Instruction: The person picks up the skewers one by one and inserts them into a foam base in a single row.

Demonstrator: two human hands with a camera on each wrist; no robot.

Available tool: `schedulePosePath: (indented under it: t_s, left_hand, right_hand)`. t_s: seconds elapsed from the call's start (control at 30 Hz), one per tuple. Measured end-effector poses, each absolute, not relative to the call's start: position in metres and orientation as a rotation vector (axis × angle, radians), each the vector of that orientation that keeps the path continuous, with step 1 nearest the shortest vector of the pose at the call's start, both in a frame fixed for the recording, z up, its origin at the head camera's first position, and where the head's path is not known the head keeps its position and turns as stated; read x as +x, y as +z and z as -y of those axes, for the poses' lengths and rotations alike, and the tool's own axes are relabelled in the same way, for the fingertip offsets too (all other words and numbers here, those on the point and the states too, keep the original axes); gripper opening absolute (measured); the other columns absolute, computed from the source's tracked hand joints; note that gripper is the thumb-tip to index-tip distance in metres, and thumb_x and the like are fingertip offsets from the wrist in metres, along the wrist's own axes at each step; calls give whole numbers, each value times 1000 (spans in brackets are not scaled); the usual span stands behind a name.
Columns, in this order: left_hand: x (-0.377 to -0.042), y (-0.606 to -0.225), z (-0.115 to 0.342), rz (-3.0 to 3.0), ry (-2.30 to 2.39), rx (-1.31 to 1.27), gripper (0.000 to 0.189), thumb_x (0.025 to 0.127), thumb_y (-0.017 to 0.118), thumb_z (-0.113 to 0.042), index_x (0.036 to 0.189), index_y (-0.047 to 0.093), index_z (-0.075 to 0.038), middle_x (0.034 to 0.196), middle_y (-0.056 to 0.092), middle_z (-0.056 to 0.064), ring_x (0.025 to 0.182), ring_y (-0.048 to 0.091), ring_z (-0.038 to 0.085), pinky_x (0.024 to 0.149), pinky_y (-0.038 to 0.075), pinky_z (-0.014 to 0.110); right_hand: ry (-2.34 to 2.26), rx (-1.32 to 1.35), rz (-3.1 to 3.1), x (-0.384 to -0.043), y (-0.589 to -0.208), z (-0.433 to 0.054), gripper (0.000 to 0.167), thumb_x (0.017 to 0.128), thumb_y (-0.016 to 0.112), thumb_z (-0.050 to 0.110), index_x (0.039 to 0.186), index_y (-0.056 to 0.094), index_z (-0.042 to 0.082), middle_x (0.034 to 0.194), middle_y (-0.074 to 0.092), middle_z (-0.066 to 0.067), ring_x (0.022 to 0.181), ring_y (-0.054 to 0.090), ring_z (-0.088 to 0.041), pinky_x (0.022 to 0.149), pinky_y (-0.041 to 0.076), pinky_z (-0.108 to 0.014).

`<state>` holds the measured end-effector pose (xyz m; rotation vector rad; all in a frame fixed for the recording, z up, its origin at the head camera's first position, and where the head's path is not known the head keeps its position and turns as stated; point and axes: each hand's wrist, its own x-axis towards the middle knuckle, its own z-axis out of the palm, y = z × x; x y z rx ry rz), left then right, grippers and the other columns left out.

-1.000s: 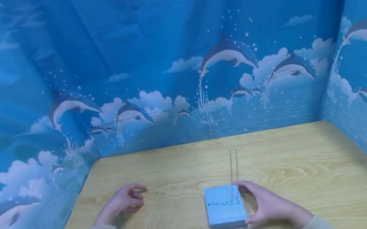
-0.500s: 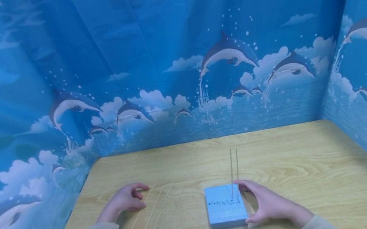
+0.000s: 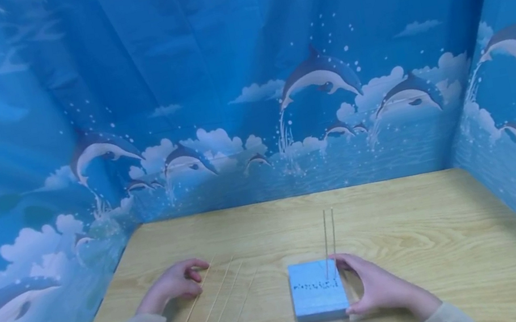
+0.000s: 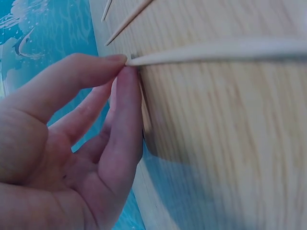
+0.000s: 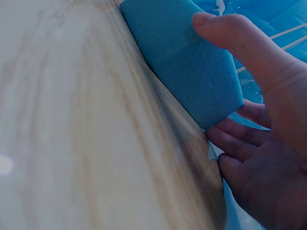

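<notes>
In the head view my left hand (image 3: 173,284) is at the left of the table, pinching a thin wooden skewer (image 4: 216,51). The left wrist view shows thumb and forefinger tips meeting at one end of it. My right hand (image 3: 383,289) grips a square blue foam block (image 3: 316,301) by its right side, thumb on the near edge and fingers at the far corner. Two skewers (image 3: 326,241) stand upright in the block near its far right corner. Dark specks or holes run across its top. In the right wrist view the thumb presses the block's side (image 5: 187,62).
Several more skewers (image 3: 214,300) lie slantwise on the wooden table (image 3: 402,216) between the left hand and the block. A blue curtain (image 3: 232,73) printed with dolphins encloses the table's back and sides. A light reflection shines in front of the block.
My left hand has moved slightly right onto the leftmost skewer and now pinches it. The right hand keeps its hold on the block, which has stayed in place.
</notes>
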<state>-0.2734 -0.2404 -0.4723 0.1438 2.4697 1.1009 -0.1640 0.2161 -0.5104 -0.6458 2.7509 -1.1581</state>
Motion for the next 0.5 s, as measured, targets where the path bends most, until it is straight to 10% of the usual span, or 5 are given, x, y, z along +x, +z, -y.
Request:
schedulePosePath:
  t_s: [0.5]
  left_hand:
    - [-275,-475,245,-2502,1158,119,75,67,64,13,138,51,-5,98,60,11,72,57,20,58,53,28]
  right_hand:
    - [-1150,-639,-2772,-164,-510,-216,113,59,89,49,148,37,5,144,53,-14,130,54,-32,112,38,-56]
